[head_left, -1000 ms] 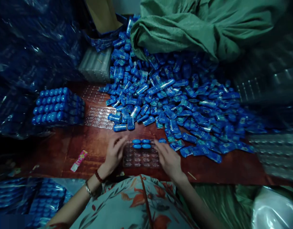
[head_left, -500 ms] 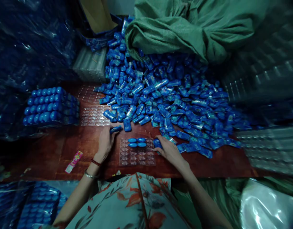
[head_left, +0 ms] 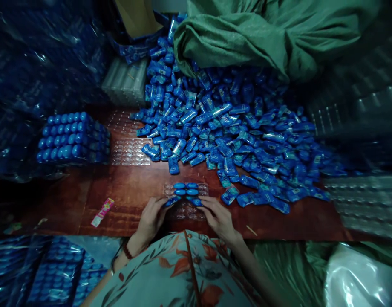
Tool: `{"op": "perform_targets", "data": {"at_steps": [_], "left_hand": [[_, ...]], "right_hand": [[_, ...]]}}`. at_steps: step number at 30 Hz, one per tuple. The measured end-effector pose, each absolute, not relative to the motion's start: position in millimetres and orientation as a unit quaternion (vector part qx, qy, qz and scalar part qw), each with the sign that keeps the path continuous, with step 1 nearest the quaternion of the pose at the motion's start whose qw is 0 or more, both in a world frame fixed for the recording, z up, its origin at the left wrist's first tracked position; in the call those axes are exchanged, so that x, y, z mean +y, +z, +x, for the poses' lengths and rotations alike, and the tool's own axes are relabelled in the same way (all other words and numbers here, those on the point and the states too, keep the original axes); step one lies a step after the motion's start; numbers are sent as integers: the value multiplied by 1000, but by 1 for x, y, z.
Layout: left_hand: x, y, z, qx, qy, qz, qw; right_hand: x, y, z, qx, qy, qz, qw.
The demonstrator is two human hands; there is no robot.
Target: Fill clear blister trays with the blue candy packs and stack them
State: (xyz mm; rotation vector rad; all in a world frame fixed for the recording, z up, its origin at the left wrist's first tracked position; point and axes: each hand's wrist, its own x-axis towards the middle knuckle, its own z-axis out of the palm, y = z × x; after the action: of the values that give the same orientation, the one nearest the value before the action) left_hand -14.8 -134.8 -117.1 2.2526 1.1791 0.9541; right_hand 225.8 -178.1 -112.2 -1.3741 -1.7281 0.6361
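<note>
A clear plastic tray [head_left: 186,212] with rows of hollows lies on the table in front of me. Several blue oval pieces [head_left: 180,192] rest in its upper middle rows. My left hand [head_left: 152,216] pinches a blue packet [head_left: 172,200] over the tray's left part. Opposite it, my right hand [head_left: 217,217] has its fingers closed on another blue packet [head_left: 194,200], just below the oval pieces. The two packets are close together, tilted towards the middle. Both hands partly cover the tray's sides.
Beyond the tray spreads a large pile of blue packets [head_left: 215,128], under green cloth [head_left: 234,40]. Stacked blue pieces [head_left: 64,138] and another clear tray [head_left: 130,152] stand left. A pink wrapper [head_left: 102,212] lies near the front edge; clear trays [head_left: 362,204] are stacked at right.
Both hands have moved inward and nearer to me, bringing a packet each from beside the tray to over it. The view has shifted slightly.
</note>
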Motion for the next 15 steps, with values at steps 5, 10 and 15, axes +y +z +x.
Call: {"op": "perform_targets", "data": {"at_steps": [5,10,15], "left_hand": [[-122,-117,-9,346,305,867,189],[-124,-117,-5,302,284,889,194],[-126,-114,1,303,233,909,165]], "right_hand": [[-174,-105,236,-811,148,-504,258],[-171,-92,230,-840,107,-504,172],[-167,-92,222,-848,96,-502,140]]}}
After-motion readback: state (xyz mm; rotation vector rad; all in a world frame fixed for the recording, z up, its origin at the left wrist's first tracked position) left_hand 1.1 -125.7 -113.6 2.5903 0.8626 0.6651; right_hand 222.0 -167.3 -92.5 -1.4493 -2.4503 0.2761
